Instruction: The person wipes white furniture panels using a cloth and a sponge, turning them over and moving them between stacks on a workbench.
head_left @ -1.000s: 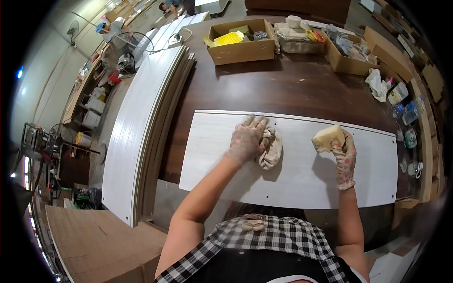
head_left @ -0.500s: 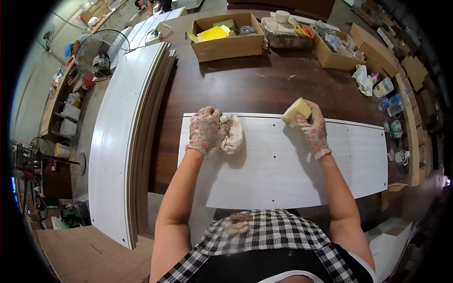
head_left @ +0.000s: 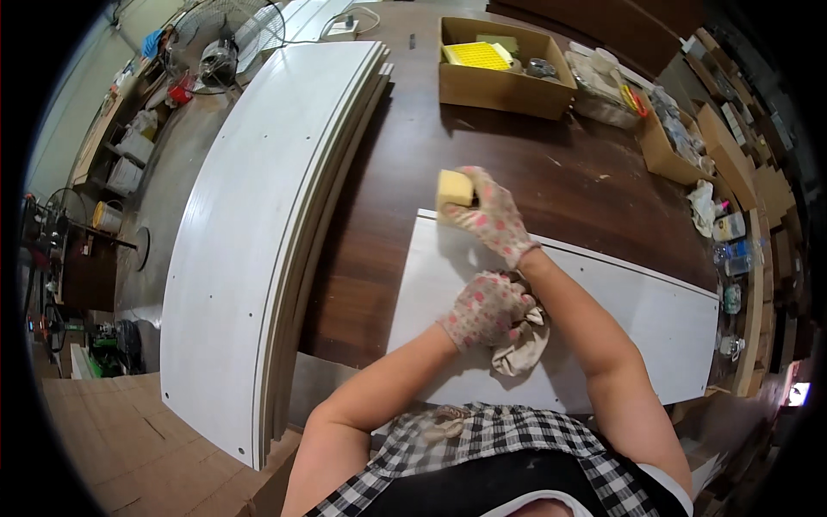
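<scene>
A white panel (head_left: 637, 319) with small dark holes lies across the near part of the brown table. My right hand (head_left: 493, 217), in a patterned work glove, grips a pale yellow sponge (head_left: 455, 188) at the panel's far left corner. Closer to me, my left hand (head_left: 487, 308), gloved alike, is closed on a crumpled off-white cloth (head_left: 522, 346) over the panel. Part of the cloth hangs out of the fingers toward me. My right forearm crosses above the panel, hiding some of its middle.
To the left stands a stack of white panels (head_left: 233, 224). At the back are a cardboard box (head_left: 508, 90) with a yellow item inside, a wrapped bundle (head_left: 594, 95) and another open box (head_left: 663, 155). Bottles (head_left: 732, 252) line the right edge. A fan (head_left: 220, 56) stands far left.
My right hand has carried the sponge left to the panel's far left corner. My left hand has moved right and nearer me with the cloth. The whole view has shifted.
</scene>
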The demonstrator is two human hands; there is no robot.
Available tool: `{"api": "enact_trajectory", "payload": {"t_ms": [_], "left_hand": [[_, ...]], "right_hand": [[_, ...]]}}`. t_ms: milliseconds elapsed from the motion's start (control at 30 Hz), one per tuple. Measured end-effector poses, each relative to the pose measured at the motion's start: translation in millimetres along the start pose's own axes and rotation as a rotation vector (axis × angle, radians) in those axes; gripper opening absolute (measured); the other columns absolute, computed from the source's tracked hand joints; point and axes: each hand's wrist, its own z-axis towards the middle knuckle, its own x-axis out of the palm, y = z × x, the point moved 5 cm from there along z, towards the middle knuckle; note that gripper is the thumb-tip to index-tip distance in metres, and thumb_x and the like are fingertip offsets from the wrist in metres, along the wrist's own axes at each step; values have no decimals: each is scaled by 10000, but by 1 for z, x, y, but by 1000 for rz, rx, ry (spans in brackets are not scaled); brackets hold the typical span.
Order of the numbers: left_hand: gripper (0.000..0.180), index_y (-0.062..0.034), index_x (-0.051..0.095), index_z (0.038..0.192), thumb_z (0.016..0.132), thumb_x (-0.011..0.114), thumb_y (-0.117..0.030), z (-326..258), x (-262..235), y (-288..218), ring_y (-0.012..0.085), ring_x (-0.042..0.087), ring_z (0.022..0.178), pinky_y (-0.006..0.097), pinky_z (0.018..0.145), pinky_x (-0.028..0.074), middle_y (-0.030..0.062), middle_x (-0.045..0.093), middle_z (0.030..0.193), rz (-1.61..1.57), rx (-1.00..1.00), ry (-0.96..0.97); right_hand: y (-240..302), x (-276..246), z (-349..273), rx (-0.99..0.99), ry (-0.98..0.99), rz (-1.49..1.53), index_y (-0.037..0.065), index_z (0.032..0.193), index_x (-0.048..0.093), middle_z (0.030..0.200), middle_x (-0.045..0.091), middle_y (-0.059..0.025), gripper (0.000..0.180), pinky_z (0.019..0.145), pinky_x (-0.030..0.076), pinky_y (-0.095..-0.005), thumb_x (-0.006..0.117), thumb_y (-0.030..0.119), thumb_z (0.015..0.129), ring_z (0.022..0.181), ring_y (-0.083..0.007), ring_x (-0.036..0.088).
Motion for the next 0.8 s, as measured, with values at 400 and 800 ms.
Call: {"api": "enact_trajectory", "payload": {"t_ms": [400,800], "left_hand": [[227,-134,659,809,646,688,-290,8,-4,5,253,603,826,389,763,477,56,628,836,-141,-113,91],[268,-112,653,825,610,696,-265,11,-12,-3,256,589,849,383,758,457,63,608,861,-146,59,-101]], "right_hand": [[14,12,31,-4,100,20,9,1107,528,896,653,-216,526,745,517,-397,752,302,732,832,-365,651],[-15,-60,-14,166,-25,-134,33,1084,531,866,657,-168,540,700,528,-376,739,400,747,779,-296,669]]}}
